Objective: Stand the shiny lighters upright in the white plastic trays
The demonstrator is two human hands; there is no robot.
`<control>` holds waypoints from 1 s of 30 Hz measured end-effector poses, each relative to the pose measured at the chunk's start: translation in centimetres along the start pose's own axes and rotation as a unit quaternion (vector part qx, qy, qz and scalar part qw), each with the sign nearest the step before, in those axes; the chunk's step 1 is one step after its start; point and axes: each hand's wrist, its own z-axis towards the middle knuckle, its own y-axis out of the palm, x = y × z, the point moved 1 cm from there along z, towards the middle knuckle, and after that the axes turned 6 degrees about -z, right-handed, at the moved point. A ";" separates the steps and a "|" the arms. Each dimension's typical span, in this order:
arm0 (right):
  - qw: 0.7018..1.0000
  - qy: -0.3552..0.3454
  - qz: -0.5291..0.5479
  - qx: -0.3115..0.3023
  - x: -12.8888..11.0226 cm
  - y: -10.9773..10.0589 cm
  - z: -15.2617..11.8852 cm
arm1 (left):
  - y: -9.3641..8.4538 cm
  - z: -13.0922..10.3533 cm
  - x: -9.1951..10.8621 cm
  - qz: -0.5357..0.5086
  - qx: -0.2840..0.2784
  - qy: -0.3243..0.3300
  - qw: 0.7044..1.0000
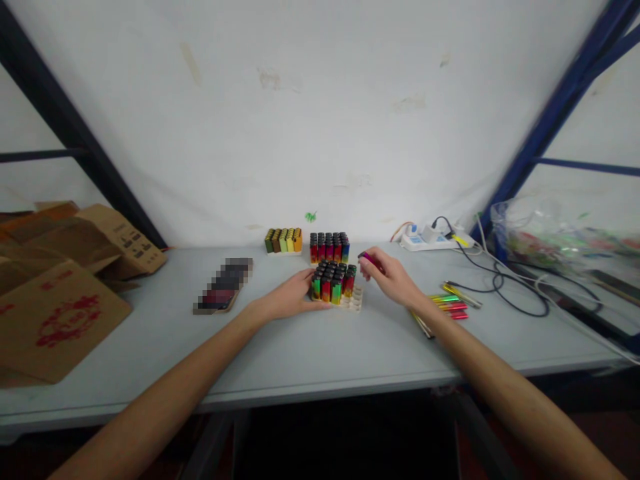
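Note:
Several shiny, multicoloured lighters [326, 291] with black tops stand upright in a pale tray [356, 301]. My left hand [295, 293] is closed around the tray's left side, its thumb along the front edge. At the tray's right, bare slots show. Just above and right of them, my right hand [383, 272] pinches a purple lighter [367, 257] with a dark top, partly covered by the fingers. Under and beside my right forearm lie several loose lighter-like pieces [453, 306] in green, red and gold.
Behind the tray stand a second block of colourful lighters [329, 248] and a yellow-green block of lighters [283, 241]. A blurred-out phone-like object [223, 285] lies left. Cardboard boxes [75, 317] fill the far left; a power strip [435, 239] and cables [520, 310] lie right.

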 end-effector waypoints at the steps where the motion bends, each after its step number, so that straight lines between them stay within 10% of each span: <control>1: 1.000 -0.019 -0.022 0.009 -0.1 -0.2 0.0 | 0.0 0.0 0.1 0.002 -0.003 -0.002 1.000; 10: 0.992 -0.019 -0.033 -0.120 -1.0 -0.9 -0.3 | -0.1 -0.1 0.2 0.002 0.001 -0.001 1.000; 30: 0.972 -0.048 -0.165 -0.157 -0.3 1.1 -0.3 | 0.0 0.0 0.0 0.006 0.001 0.009 1.000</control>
